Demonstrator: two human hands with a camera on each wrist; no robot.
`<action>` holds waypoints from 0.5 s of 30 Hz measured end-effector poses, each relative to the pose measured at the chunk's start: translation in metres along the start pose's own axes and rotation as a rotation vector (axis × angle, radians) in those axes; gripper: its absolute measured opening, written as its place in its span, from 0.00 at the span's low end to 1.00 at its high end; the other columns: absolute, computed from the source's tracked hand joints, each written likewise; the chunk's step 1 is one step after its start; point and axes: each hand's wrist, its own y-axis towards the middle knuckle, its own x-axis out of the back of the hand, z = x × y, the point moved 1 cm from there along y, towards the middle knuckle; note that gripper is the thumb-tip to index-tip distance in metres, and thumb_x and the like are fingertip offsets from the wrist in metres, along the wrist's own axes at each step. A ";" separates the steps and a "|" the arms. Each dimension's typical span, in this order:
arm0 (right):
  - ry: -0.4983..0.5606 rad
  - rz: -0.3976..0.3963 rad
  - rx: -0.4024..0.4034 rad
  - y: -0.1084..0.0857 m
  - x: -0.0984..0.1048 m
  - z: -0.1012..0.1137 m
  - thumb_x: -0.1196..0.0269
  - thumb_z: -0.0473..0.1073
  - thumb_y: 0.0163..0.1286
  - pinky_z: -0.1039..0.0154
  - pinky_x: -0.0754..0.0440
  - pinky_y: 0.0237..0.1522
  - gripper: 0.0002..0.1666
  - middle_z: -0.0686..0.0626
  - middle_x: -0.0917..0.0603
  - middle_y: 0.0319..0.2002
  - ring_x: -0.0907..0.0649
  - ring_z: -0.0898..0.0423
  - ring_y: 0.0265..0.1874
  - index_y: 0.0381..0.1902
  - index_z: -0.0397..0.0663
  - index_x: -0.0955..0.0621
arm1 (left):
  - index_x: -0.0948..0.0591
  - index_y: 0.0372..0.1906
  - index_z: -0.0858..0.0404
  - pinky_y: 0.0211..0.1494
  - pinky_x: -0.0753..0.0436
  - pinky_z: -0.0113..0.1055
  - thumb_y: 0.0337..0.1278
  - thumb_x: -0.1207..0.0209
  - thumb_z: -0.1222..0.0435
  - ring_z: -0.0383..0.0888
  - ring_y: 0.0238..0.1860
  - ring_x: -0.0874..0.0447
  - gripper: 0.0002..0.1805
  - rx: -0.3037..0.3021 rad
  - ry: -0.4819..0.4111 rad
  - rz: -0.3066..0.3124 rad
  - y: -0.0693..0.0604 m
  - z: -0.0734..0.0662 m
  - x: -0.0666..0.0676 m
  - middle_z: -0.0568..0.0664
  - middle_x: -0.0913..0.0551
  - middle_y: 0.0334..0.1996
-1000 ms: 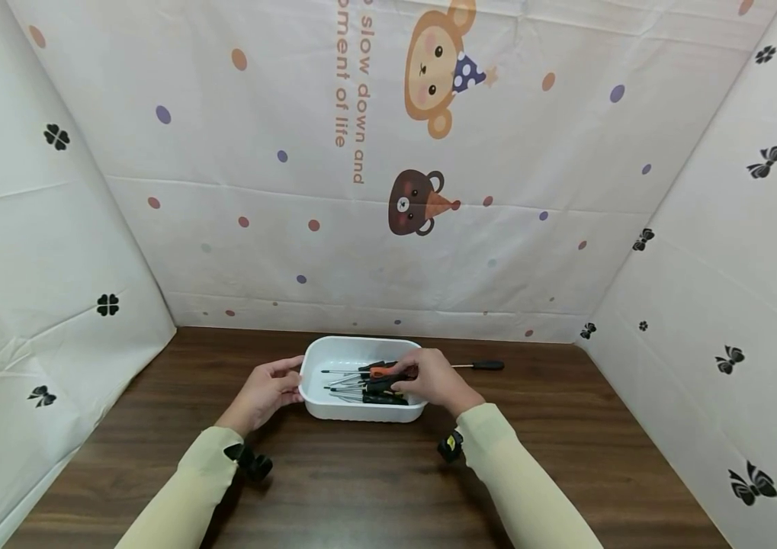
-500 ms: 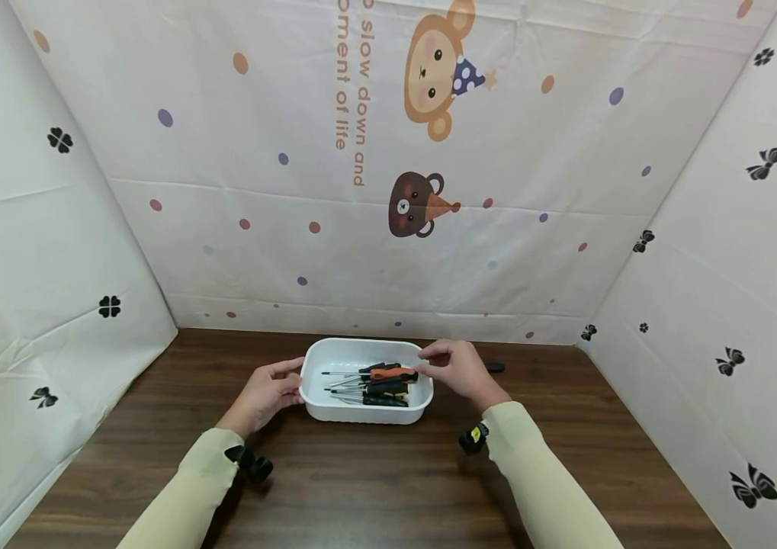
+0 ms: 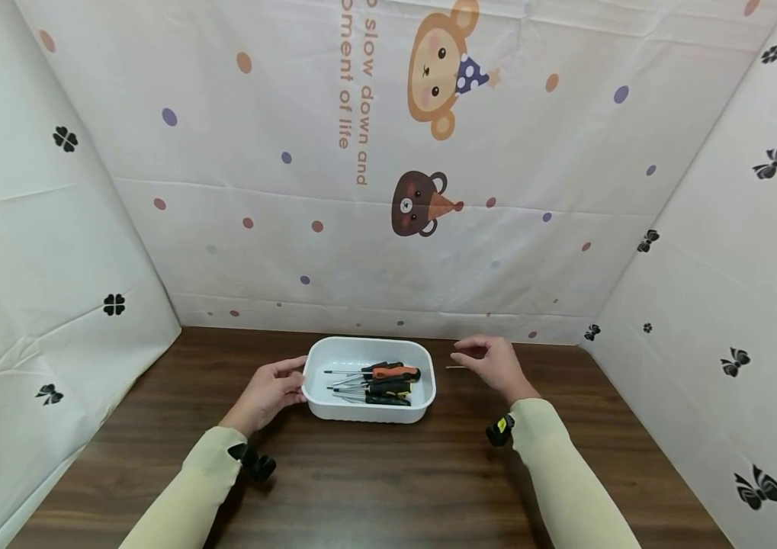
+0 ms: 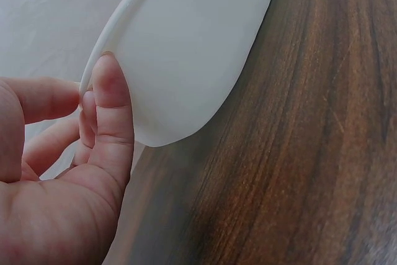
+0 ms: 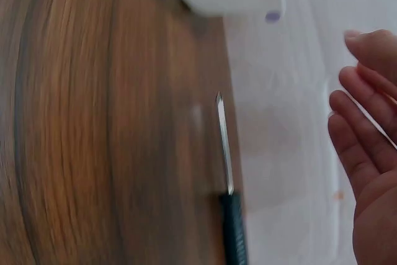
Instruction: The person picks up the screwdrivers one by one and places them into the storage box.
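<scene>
A white plastic box (image 3: 361, 413) stands on the table, holding several screwdrivers. One of them has an orange handle (image 3: 395, 373); the others are mostly black, with their shafts pointing left. My left hand (image 3: 267, 394) pinches the box's left rim, thumb on one side and fingers on the other, as the left wrist view (image 4: 87, 172) shows. To the right of the box, my right hand (image 3: 492, 363) hovers with fingers apart and holds nothing. Below it lies a black-handled screwdriver (image 5: 233, 228), tip toward the box; in the head view the hand hides its handle.
The dark wooden table (image 3: 361, 480) extends in front of the box and to both sides. Behind it hangs a white printed cloth (image 3: 347, 267), close to the box's far side. More cloth walls stand left and right.
My right hand has let go of the orange-handled screwdriver in the box and moved right, over the loose screwdriver. The left hand has stayed on the rim.
</scene>
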 end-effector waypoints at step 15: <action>-0.078 -0.043 -0.154 -0.007 0.010 -0.053 0.26 0.48 0.64 0.43 0.17 0.58 0.19 0.43 0.11 0.52 0.15 0.43 0.55 0.50 0.45 0.11 | 0.31 0.74 0.68 0.40 0.12 0.32 0.71 0.45 0.74 0.43 0.33 0.18 0.29 -0.019 -0.010 0.007 0.002 0.002 0.001 0.57 0.17 0.42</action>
